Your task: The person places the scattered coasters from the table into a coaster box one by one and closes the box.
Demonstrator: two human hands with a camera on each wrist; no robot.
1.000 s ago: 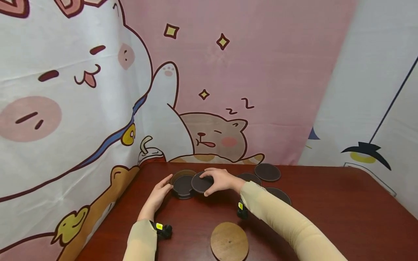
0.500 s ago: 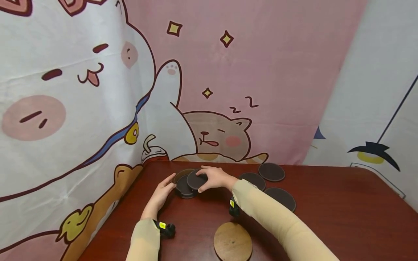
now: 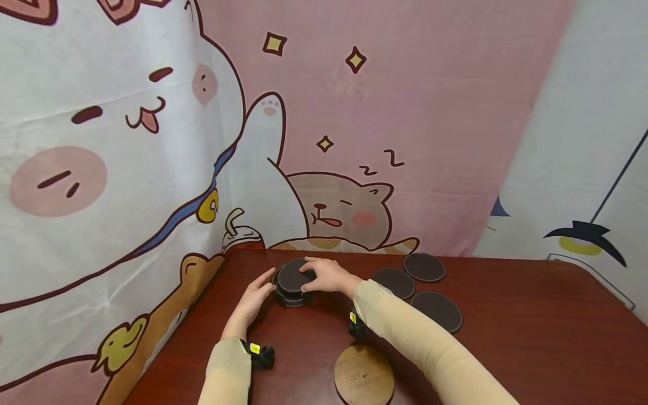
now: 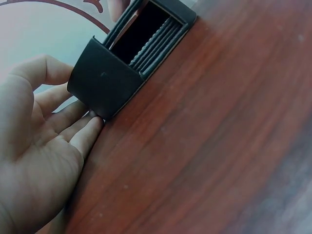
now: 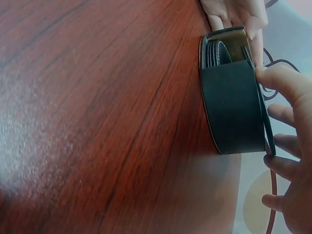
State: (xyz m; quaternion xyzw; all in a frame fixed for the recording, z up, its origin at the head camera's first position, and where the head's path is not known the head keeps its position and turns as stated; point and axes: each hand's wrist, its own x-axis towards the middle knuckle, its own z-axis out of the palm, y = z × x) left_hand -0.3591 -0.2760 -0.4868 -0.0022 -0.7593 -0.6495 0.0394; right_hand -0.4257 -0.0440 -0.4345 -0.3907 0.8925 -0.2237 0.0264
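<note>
A dark round coaster holder (image 3: 292, 301) stands at the back left of the table; both wrist views show a slot in its wall. Through that slot, several stacked coasters (image 4: 157, 46) show inside. My left hand (image 3: 250, 301) cups the holder's left side, thumb and fingers against the wall. With my right hand (image 3: 329, 277) I pinch a dark round coaster (image 3: 293, 274) by its edge. In the right wrist view this coaster (image 5: 267, 124) lies slightly tilted over the holder's open top. Whether it touches the rim all round, I cannot tell.
To the right, three dark round coasters (image 3: 424, 267) lie flat on the reddish-brown table (image 3: 531, 326). A round wooden disc (image 3: 364, 375) lies near the front. Behind and at the left hangs a cartoon-print cloth (image 3: 430, 112).
My right hand has moved left with the coaster, from beside the holder to over its opening. My left hand has kept its place on the holder. The head view has shifted slightly.
</note>
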